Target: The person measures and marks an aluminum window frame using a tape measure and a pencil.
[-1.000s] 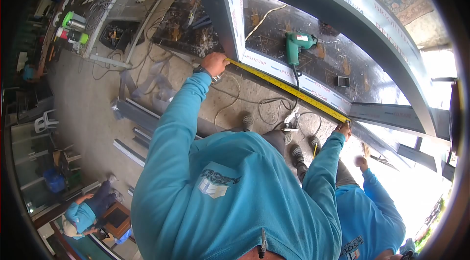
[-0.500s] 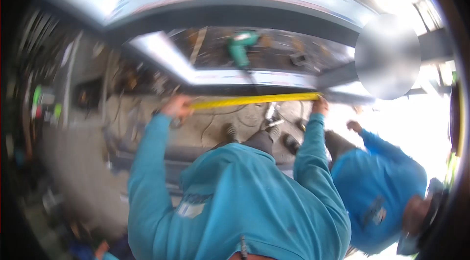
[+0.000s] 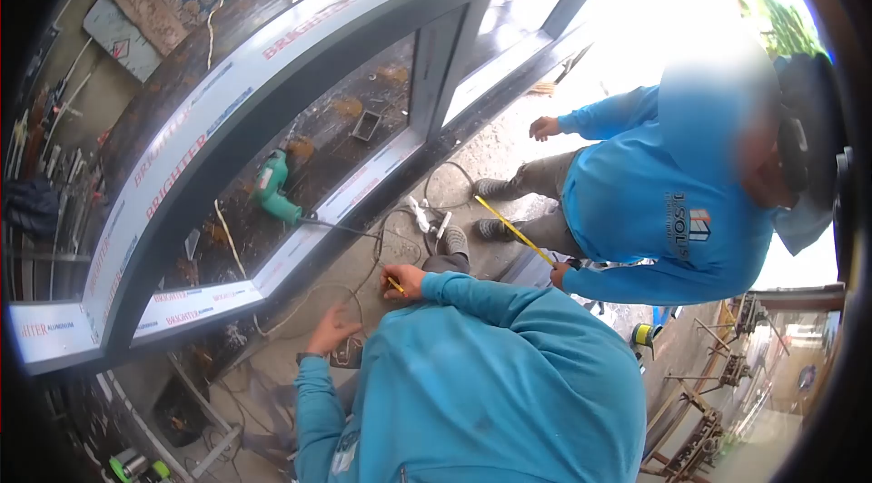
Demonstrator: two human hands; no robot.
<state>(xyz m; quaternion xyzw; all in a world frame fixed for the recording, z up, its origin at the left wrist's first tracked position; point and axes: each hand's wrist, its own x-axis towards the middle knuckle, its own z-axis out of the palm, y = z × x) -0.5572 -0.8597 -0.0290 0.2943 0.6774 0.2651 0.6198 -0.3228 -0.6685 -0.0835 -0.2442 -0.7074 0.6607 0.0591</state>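
My right hand is closed around a thin yellow pencil, held low in front of my body. To its left, my left hand is empty, fingers apart, above the floor near my shoe. Both hands are just on the near side of a large dark metal frame with printed white protective film, and neither touches it. At my right, a co-worker's hand holds an extended yellow tape measure, its far end slanting toward the shoes.
A green power drill lies on the dark tabletop inside the frame, its cord running over the frame's edge to the floor. The co-worker stands close on my right. Clamps are at lower right. A small square metal piece rests on the tabletop.
Earlier the yellow tape was stretched between my two hands; now the co-worker holds a tape. My hands have come closer together, and my view has turned toward the right.
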